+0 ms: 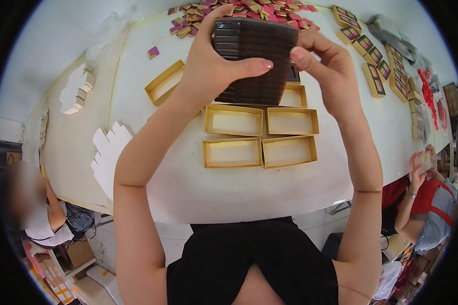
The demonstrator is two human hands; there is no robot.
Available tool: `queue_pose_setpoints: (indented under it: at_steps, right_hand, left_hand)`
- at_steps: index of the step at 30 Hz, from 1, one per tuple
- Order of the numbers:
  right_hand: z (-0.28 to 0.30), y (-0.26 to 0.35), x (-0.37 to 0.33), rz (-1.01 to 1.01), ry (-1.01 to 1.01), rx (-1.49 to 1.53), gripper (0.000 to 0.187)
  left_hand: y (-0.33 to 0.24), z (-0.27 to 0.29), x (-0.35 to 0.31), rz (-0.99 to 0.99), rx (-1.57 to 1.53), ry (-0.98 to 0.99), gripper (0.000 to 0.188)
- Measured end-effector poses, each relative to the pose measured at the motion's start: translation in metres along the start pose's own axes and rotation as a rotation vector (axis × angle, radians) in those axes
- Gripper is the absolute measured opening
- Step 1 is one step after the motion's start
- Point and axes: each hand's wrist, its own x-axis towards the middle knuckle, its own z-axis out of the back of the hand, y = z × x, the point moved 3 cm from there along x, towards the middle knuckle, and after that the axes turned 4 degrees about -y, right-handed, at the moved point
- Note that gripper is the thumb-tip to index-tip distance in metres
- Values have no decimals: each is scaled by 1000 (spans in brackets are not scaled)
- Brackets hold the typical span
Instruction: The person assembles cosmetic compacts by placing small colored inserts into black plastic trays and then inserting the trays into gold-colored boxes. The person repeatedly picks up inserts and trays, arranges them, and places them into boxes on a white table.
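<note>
In front of me, above the table, I hold up a thick stack of nested dark brown plastic trays [262, 46]. My left hand [208, 66] is wrapped round its left side, with the thumb laid across the near face. At the right edge, my right hand [331, 71] is closed, its thumb and fingers pinching the stack's side. Below stand several open gold boxes [232, 165] in rows, with pale insides. Another gold box [158, 96] lies tilted farther left. Part of a dark tray [294, 75] shows behind the stack, mostly hidden.
Small pink, purple and gold squares [285, 12] are heaped at the far edge. Filled gold boxes [374, 81] line the right. White card pieces [109, 152] lie on the left. A person [51, 218] sits at left; another person [422, 203] at right holds something clear.
</note>
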Motion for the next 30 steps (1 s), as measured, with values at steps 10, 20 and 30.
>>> queue_pose_setpoints:
  at_steps: [10,20,30]
  right_hand:
    - [84,-44,-28,-360,151,605,24]
    - [202,-177,-69,-857,-175,538,29]
    - [184,-130,-57,-492,-345,-568,87]
  left_hand:
    - [6,9,-28,376,-565,130,36]
    - [43,76,-9,482,-606,-171,33]
    - [165,150,144,527,-185,-371,39]
